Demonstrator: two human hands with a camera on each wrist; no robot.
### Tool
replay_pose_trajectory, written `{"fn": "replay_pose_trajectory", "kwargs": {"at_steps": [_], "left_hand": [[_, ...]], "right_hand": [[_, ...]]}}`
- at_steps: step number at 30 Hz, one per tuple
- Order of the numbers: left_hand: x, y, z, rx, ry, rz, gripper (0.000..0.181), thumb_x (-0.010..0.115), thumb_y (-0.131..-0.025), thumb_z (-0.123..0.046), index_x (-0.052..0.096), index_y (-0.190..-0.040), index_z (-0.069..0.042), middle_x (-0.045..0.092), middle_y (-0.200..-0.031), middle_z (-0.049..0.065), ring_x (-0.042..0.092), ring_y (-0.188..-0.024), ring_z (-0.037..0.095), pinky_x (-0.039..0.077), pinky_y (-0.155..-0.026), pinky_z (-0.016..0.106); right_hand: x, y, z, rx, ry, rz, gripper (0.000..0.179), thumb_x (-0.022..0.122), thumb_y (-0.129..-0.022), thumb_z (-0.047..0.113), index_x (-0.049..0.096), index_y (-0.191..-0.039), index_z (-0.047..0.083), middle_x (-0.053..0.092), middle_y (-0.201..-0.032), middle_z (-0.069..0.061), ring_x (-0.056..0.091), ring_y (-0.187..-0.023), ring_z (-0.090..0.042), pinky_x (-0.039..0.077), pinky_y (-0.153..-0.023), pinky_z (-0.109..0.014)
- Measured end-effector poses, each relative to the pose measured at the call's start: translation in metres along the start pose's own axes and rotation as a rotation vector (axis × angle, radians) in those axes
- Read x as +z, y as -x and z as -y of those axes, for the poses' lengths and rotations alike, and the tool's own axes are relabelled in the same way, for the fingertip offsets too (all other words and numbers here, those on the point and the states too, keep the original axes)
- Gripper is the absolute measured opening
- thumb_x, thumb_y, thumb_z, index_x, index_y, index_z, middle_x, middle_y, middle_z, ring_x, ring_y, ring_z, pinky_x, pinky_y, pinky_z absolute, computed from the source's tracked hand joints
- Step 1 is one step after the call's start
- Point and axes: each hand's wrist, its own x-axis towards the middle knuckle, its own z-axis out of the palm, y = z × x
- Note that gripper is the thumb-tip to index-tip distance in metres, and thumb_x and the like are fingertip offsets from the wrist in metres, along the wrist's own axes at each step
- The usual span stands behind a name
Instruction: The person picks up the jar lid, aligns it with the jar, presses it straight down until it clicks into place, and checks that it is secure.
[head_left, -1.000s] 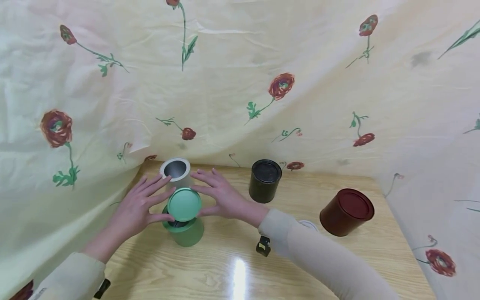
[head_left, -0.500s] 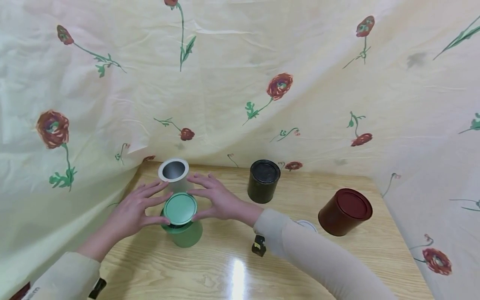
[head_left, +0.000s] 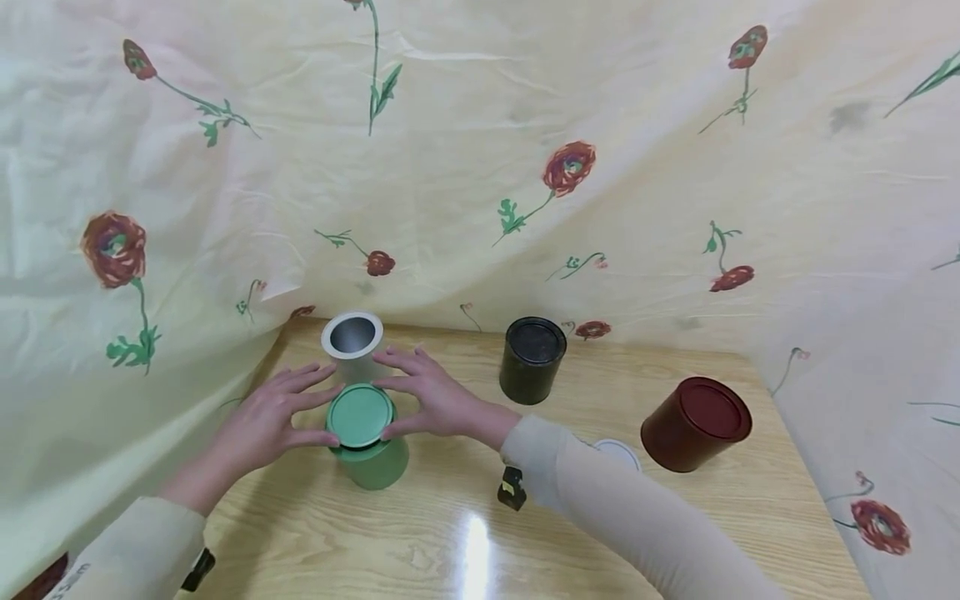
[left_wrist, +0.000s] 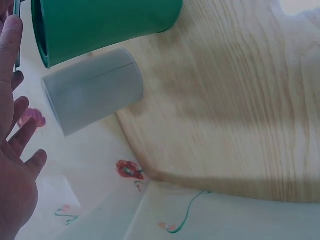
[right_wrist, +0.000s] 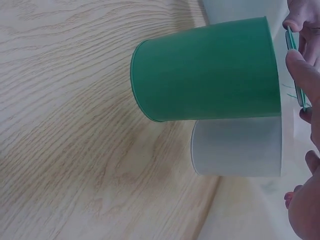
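A round green lid is held flat between both hands, just above the green can. My left hand grips the lid's left edge with thumb and forefinger, the other fingers spread. On the opposite edge, my right hand pinches it the same way. The right wrist view shows the lid edge-on, with a narrow gap between it and the rim of the green can. From the left wrist, only the lid's thin edge appears beside the left hand.
Right behind the green can stands a lidless white can. A black lidded can is at the back centre, and a dark red lidded can at the right. A white lid lies partly behind the right sleeve. Flowered cloth hangs behind the table.
Both hands have brought the green lid down and slightly toward me. It now covers the green can's opening, which showed partly before. The other cans have stayed put.
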Motion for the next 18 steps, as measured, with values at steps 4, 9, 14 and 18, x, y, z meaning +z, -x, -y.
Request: {"fn": "replay_pose_trajectory", "kwargs": {"at_steps": [4, 9, 14, 18], "left_hand": [[0.004, 0.002, 0.002, 0.005, -0.021, -0.004, 0.073, 0.094, -0.073, -0.047, 0.077, -0.133, -0.010, 0.063, -0.149, 0.020, 0.059, -0.136, 0.047, 0.043, -0.112, 0.070], [0.009, 0.005, 0.004, 0.025, -0.037, -0.019, 0.073, 0.094, -0.072, -0.047, 0.077, -0.132, -0.009, 0.063, -0.148, 0.020, 0.060, -0.135, 0.046, 0.044, -0.112, 0.070], [0.011, 0.006, 0.007, 0.035, -0.034, -0.024, 0.073, 0.093, -0.072, -0.048, 0.078, -0.130, -0.006, 0.064, -0.147, 0.021, 0.061, -0.133, 0.048, 0.044, -0.111, 0.071], [0.011, 0.007, 0.007, 0.020, -0.030, -0.005, 0.073, 0.093, -0.073, -0.049, 0.077, -0.130, -0.006, 0.063, -0.148, 0.021, 0.060, -0.134, 0.048, 0.044, -0.112, 0.071]], "right_hand": [[0.003, -0.001, 0.000, -0.002, 0.020, 0.005, 0.076, 0.091, -0.086, 0.040, 0.064, -0.148, 0.005, 0.036, -0.172, -0.012, 0.026, -0.162, -0.032, 0.009, -0.133, -0.057], [0.005, -0.003, 0.001, -0.001, 0.035, 0.016, 0.076, 0.091, -0.086, 0.040, 0.063, -0.148, 0.005, 0.035, -0.173, -0.012, 0.026, -0.162, -0.032, 0.011, -0.133, -0.059], [0.005, -0.004, 0.001, 0.004, 0.040, 0.029, 0.076, 0.091, -0.086, 0.041, 0.064, -0.148, 0.006, 0.034, -0.173, -0.011, 0.024, -0.163, -0.032, 0.010, -0.133, -0.058], [0.006, -0.005, 0.000, 0.003, 0.045, 0.044, 0.076, 0.090, -0.087, 0.042, 0.063, -0.148, 0.006, 0.034, -0.173, -0.011, 0.024, -0.163, -0.033, 0.012, -0.132, -0.061]]}}
